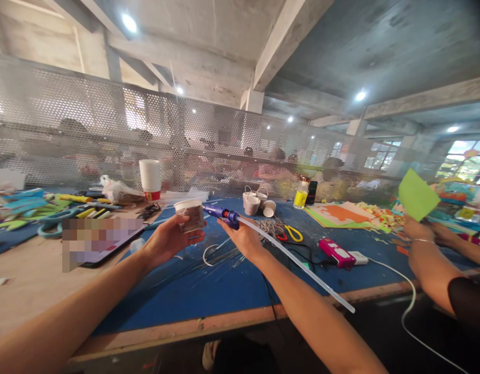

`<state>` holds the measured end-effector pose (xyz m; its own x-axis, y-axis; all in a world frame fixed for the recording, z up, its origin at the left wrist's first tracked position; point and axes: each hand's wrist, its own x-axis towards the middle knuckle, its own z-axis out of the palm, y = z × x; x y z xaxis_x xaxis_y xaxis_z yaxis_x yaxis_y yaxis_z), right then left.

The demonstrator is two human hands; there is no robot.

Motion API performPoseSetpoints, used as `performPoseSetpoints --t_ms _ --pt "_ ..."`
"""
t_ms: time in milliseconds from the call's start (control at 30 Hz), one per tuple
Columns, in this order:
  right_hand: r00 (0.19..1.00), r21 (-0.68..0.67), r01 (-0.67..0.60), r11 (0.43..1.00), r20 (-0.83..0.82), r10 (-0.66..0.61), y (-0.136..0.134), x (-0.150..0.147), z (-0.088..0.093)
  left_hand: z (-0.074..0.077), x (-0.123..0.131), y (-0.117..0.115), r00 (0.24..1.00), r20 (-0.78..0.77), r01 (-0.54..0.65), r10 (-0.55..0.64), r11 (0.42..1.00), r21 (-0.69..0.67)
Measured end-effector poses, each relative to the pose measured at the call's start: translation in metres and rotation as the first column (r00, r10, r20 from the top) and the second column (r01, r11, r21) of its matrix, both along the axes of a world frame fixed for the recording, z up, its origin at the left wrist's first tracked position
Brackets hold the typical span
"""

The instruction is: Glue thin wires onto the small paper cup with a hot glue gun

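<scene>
My left hand (pixel 169 241) is wrapped round a paper cup (pixel 189 218) with a white rim and a brownish wrapped side. In my right hand (pixel 243 239) is a blue hot glue gun (pixel 220 212), its nozzle at the right side of the cup; whether it touches I cannot tell. A long pale glue stick (pixel 305 270) runs out of the gun's back, over my right forearm. Beneath both hands lies a blue mat (pixel 177 298) with thin clear strands on it. Beyond my right hand are several small wrapped cups (pixel 251 205) and a heap of grey cord (pixel 269 230).
A stack of paper cups (pixel 150 176) stands behind the tablet (pixel 115 241). Yellow-handled scissors (pixel 293 234), a yellow bottle (pixel 301 195) and a pink power strip (pixel 336 253) with a white cable lie right. A co-worker's hands (pixel 419 228) hold green paper. A perforated metal screen (pixel 208 145) borders the table.
</scene>
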<state>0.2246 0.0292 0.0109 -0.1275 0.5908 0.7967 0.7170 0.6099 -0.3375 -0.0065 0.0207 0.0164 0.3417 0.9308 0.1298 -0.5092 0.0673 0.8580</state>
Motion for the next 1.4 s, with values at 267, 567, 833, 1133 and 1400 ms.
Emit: performPoseSetpoints --t_ms 267,567,833,1133,1400 --pt "1.0 -0.016 -0.007 1.0 -0.014 0.007 0.0024 0.0011 -0.0023 -0.0012 -0.0022 0.0019 1.0 0.009 0.022 -0.022 0.999 0.035" --pt "1.0 -0.023 0.007 1.0 -0.015 -0.008 0.0024 0.0007 -0.0024 0.0006 -0.002 0.0001 0.999 0.032 0.029 -0.03 0.999 0.021" --pt "1.0 -0.008 0.001 1.0 -0.021 -0.001 0.0012 0.0013 -0.0005 0.0014 -0.0023 0.0001 0.999 0.039 0.036 -0.037 0.999 0.025" --pt "1.0 -0.024 0.011 1.0 -0.027 -0.012 0.0005 0.0007 -0.0004 -0.0002 -0.003 0.0009 0.999 0.022 0.034 -0.035 0.999 0.031" --pt "1.0 -0.021 -0.013 1.0 -0.025 0.012 0.001 0.0005 -0.0026 0.0016 -0.0013 -0.0012 1.0 0.007 0.02 -0.02 1.0 0.023"
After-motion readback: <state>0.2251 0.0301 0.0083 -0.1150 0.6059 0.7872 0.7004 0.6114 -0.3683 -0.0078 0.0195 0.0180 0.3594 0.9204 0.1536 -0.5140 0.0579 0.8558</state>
